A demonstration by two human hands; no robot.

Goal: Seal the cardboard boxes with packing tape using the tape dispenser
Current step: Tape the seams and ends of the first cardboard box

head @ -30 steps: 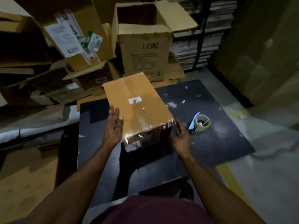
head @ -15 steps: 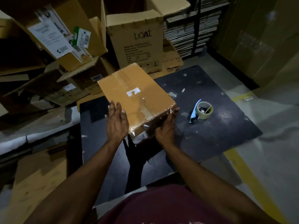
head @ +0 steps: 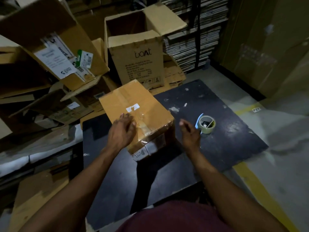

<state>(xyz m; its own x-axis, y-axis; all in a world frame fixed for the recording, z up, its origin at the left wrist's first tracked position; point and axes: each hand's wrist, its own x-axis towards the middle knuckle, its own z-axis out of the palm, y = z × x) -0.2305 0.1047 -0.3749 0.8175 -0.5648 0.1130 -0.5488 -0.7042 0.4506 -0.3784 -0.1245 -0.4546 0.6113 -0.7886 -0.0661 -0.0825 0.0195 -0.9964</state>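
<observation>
A dark surface (head: 225, 131) with pale scuffs carries the task's things. Behind its far edge stand piles of cardboard: a tall open box (head: 135, 52) with the word "boat" printed on its front, and to the left a tilted carton (head: 55, 47) with white labels. Flattened cardboard sheets (head: 192, 46) are stacked on racks further back.

The sealed cardboard box (head: 138, 113) lies on the surface near the far left corner, turned at an angle, its near corner pointing to the person. Clear packing tape (head: 142, 123) runs along its top seam and over the near end, and a small white label sits on the top.

The left hand (head: 121, 131) rests flat on the near part of the box top, fingers straight and close together. The right hand (head: 189, 133) is in the air just right of the box, fingers straight and holding nothing; it does not touch the box.

The tape dispenser (head: 206, 124), with a blue handle and a roll of tape, lies on the surface just beyond the right hand, toward the right edge.
</observation>
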